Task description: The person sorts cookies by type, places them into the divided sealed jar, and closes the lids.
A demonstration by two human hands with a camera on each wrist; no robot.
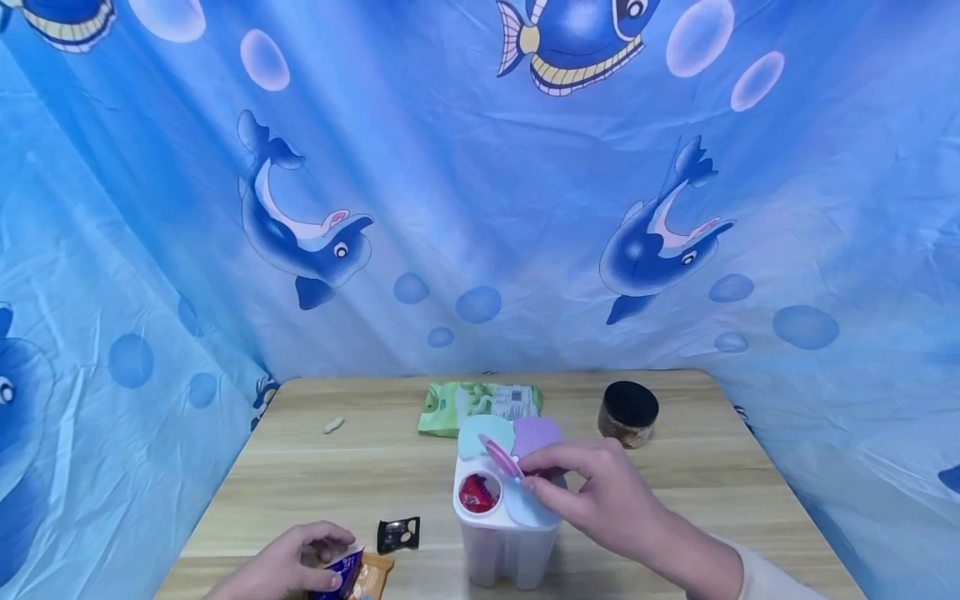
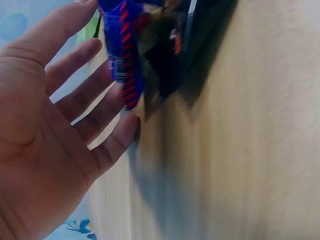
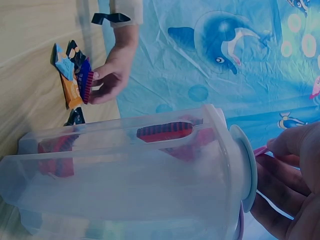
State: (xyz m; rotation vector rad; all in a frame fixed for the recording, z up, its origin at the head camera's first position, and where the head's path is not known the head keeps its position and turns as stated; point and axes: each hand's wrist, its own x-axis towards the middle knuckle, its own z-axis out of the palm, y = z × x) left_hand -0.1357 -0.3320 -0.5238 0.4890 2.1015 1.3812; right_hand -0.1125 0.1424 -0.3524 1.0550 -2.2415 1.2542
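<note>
The right hand finger-pinches the raised pink lid of the canister; the left hand holds a blue packet.

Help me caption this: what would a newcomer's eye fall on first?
Probably the blue dolphin curtain filling the background. Next comes the tub, front and centre on the table, its pink lid held up in the right hand. At near left, the left hand touches a purple packet.

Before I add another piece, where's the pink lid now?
In the head view's lower part, just right of centre: the right hand holds the pink lid tilted, next to the red packet showing inside the white-topped container.
</note>
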